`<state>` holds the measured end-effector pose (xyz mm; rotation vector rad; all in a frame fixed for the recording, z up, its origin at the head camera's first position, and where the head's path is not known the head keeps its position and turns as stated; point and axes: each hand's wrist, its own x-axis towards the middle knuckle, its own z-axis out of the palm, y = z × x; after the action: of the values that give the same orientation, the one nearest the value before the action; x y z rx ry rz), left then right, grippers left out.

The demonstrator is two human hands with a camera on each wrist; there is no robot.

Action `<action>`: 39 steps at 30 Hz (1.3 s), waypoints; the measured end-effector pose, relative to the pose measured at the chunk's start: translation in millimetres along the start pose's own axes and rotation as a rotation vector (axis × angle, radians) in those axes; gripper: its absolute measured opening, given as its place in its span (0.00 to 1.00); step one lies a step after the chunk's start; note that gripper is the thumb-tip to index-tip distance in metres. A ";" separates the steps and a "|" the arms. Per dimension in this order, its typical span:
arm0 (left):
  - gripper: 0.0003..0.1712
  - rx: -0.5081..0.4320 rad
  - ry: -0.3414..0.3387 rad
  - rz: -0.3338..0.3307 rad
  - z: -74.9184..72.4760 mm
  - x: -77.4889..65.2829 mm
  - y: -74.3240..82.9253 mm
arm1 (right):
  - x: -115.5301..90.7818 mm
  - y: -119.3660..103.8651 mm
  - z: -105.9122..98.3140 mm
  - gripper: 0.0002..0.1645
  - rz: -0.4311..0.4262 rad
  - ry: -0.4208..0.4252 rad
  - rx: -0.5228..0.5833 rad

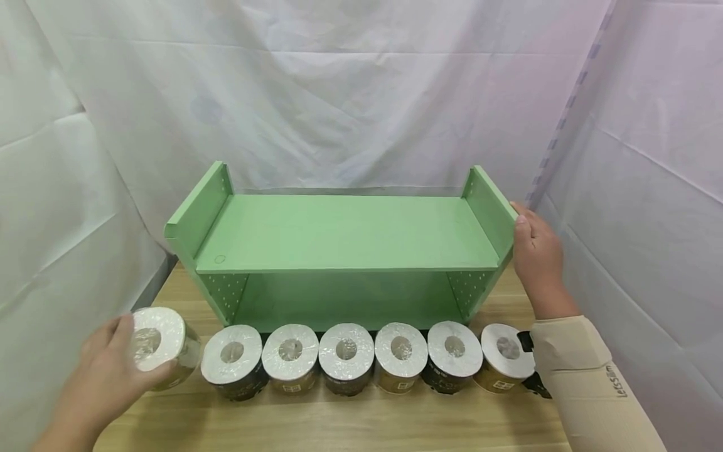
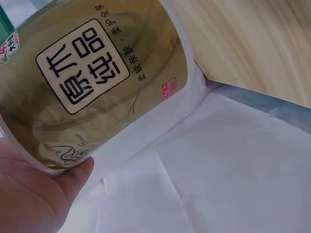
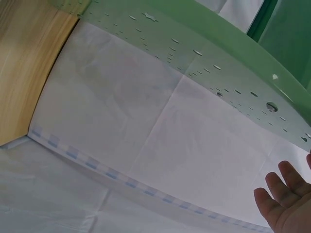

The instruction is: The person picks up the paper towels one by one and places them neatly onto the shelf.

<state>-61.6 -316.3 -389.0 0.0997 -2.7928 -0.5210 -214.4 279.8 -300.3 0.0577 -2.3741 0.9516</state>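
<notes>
My left hand [image 1: 104, 367] grips a plastic-wrapped toilet paper roll [image 1: 189, 355] at the left, thumb on its near side; the far fingers are partly hidden. The left wrist view shows this roll's gold wrapper [image 2: 97, 73] with dark lettering. My right hand [image 1: 538, 254] touches the right side panel [image 1: 490, 210] of a green two-level shelf [image 1: 344, 232]. Several of its fingers [image 3: 282, 187] are spread apart from the panel's outer face in the right wrist view. Several more toilet paper rolls [image 1: 346, 351] stand upright in a row before the shelf, in black and gold wrappers.
The shelf stands on a wooden table [image 1: 316, 427], its lower compartment [image 1: 344, 298] facing me behind the row. White sheeting [image 1: 361, 113] hangs behind and on both sides. A black object [image 1: 533, 383] lies partly hidden by the right sleeve [image 1: 587, 383].
</notes>
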 end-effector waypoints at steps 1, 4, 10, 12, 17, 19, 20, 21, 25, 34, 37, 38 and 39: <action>0.61 -0.001 -0.004 0.002 -0.6 -0.1 2.3 | -0.2 0.1 -0.1 0.30 0.000 0.001 0.001; 0.62 -0.001 -0.018 0.002 -2.1 -0.5 8.8 | -1.1 0.3 -0.7 0.30 0.003 0.005 0.008; 0.63 -0.001 -0.022 0.012 -3.9 -3.2 18.8 | -3.1 -1.1 -2.8 0.29 0.016 0.016 0.026; 0.63 0.001 -0.028 0.016 -4.2 -4.2 21.2 | -3.4 -1.9 -3.5 0.29 0.019 0.013 0.022; 0.63 0.003 -0.031 0.032 -6.0 -4.3 26.4 | -3.5 -2.3 -4.7 0.29 0.027 0.010 0.014; 0.63 0.001 -0.022 0.044 -7.1 -3.6 28.6 | -3.8 -2.4 -4.6 0.29 0.028 0.013 0.013; 0.62 0.001 -0.020 0.048 -7.6 -3.5 29.5 | -4.0 -2.5 -4.4 0.29 0.027 0.016 0.015; 0.62 0.001 -0.021 0.051 -7.8 -3.3 30.4 | -4.3 -2.7 -4.2 0.29 0.026 0.018 0.016; 0.61 0.001 -0.014 0.068 -10.5 -3.9 34.6 | -5.2 -2.9 -3.8 0.29 0.026 0.017 0.020; 0.62 -0.026 -0.002 0.114 -26.0 -3.1 45.6 | -3.9 -3.0 -4.6 0.30 0.033 0.001 0.022; 0.62 -0.021 -0.007 0.123 -32.4 -2.2 50.3 | -3.5 -3.2 -4.5 0.30 0.033 0.010 0.025; 0.63 -0.018 -0.012 0.124 -34.6 -2.0 52.0 | -3.4 -3.2 -4.7 0.30 0.036 0.011 0.026; 0.64 -0.017 -0.012 0.126 -36.6 -1.7 53.7 | -3.2 -3.3 -4.8 0.30 0.038 0.011 0.026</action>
<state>-49.6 -278.5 -337.4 -0.0831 -2.7832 -0.5150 -208.5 279.9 -297.2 0.0169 -2.3602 0.9982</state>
